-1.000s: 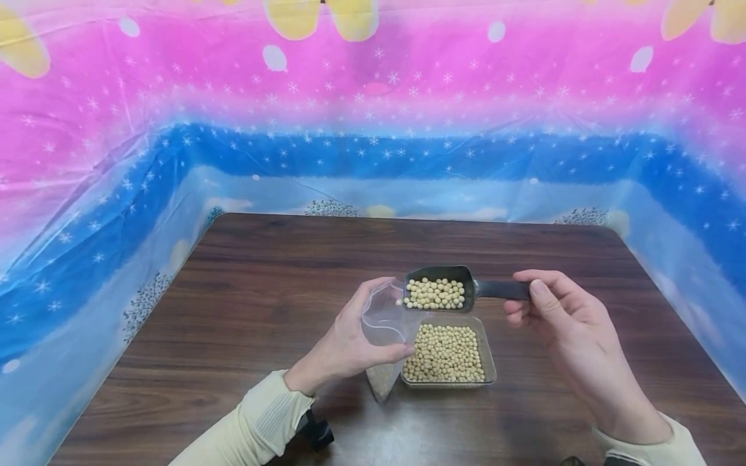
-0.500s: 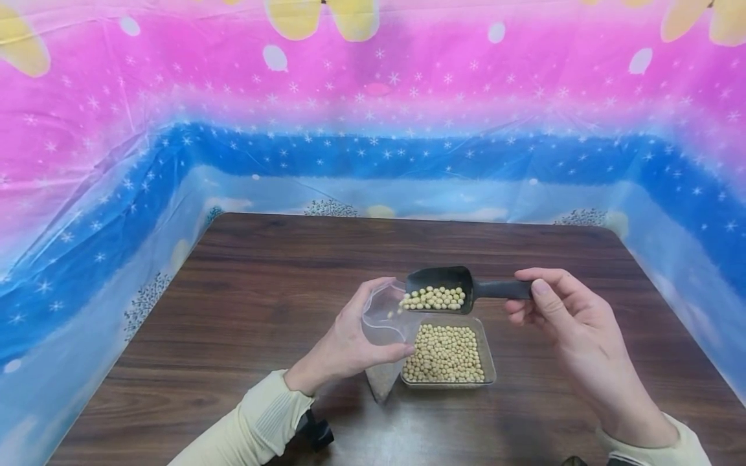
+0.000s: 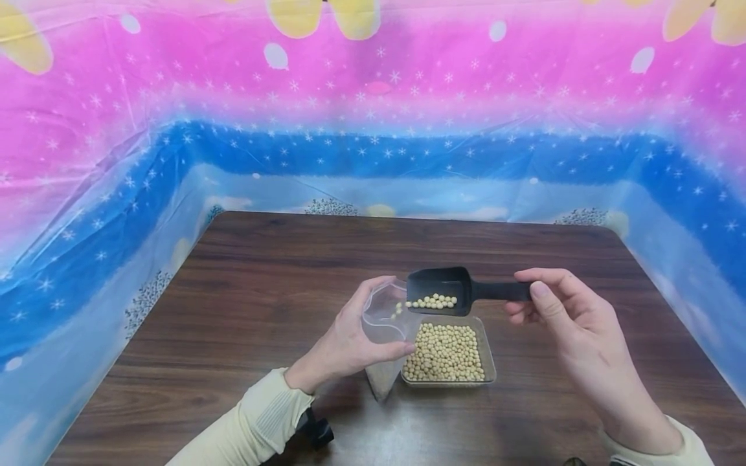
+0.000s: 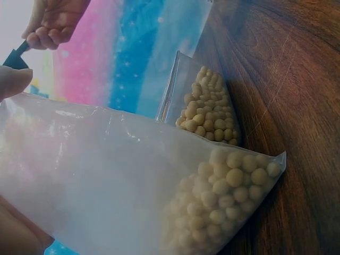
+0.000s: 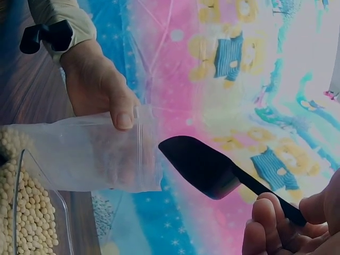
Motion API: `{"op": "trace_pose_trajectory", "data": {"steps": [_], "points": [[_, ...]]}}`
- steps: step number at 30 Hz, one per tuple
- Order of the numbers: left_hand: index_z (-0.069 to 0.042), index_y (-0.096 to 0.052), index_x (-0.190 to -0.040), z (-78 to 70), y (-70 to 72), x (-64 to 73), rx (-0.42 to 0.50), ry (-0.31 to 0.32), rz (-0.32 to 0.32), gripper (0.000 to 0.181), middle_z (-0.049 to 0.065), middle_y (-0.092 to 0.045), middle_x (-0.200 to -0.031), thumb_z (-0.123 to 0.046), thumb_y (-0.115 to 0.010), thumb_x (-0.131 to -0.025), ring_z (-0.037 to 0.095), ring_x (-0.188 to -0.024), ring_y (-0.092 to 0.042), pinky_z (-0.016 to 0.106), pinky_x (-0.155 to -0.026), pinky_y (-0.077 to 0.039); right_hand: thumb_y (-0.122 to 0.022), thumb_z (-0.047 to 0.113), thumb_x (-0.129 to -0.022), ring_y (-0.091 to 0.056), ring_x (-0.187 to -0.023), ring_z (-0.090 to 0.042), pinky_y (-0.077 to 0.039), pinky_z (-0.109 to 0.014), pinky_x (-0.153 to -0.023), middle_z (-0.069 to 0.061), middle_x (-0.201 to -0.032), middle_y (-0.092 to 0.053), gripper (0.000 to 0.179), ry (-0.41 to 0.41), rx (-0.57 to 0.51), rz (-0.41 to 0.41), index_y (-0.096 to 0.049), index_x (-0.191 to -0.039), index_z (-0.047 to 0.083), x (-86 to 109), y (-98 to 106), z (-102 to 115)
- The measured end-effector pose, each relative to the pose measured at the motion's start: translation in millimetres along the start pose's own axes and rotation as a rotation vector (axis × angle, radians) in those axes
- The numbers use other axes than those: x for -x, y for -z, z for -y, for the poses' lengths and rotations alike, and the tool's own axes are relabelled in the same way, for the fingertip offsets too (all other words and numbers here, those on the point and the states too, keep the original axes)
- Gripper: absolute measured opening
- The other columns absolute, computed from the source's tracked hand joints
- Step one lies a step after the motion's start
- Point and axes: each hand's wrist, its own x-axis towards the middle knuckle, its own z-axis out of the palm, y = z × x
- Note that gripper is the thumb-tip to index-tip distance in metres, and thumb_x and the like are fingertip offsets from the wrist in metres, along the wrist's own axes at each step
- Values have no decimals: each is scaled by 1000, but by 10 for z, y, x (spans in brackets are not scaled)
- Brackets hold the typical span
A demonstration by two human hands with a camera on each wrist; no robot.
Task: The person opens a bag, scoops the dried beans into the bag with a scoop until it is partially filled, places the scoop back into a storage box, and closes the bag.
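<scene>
- Here, we see the left hand [image 3: 352, 340] gripping the clear bag [image 4: 117, 164] between thumb and fingers, beans [image 4: 228, 196] in its bottom.
- We find the right hand [image 3: 583, 343] pinching the black scoop [image 3: 460, 291] by its handle, beans spilling into the bag.
- Beside the bag, 1 box [image 3: 449, 384] of beans sits on the table [image 3: 262, 278].
- Farthest, we see the backdrop [image 3: 373, 155].
</scene>
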Motion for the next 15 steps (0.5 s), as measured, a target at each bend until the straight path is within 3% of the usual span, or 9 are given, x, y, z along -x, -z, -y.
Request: {"op": "trace_pose_trajectory", "data": {"steps": [7, 15], "points": [[-5, -37, -141, 41, 1, 0, 15, 8, 10, 83, 12, -54, -131, -5, -84, -72, 28, -122, -50, 50, -105, -36, -48, 7, -102, -66, -77, -17, -54, -22, -74, -12, -84, -70, 21, 72, 110, 6, -59, -118, 0, -6, -31, 46], [-21, -36, -143, 389, -31, -16, -14, -10, 1, 87, -3, -54, -130, -21, -87, -72, 15, -118, -52, 43, -102, -40, -52, 5, -100, -65, -78, -17, -53, -21, -71, -9, -84, -69, 20, 117, 241, -26, -60, -118, 2, 30, -54, 100]]}}
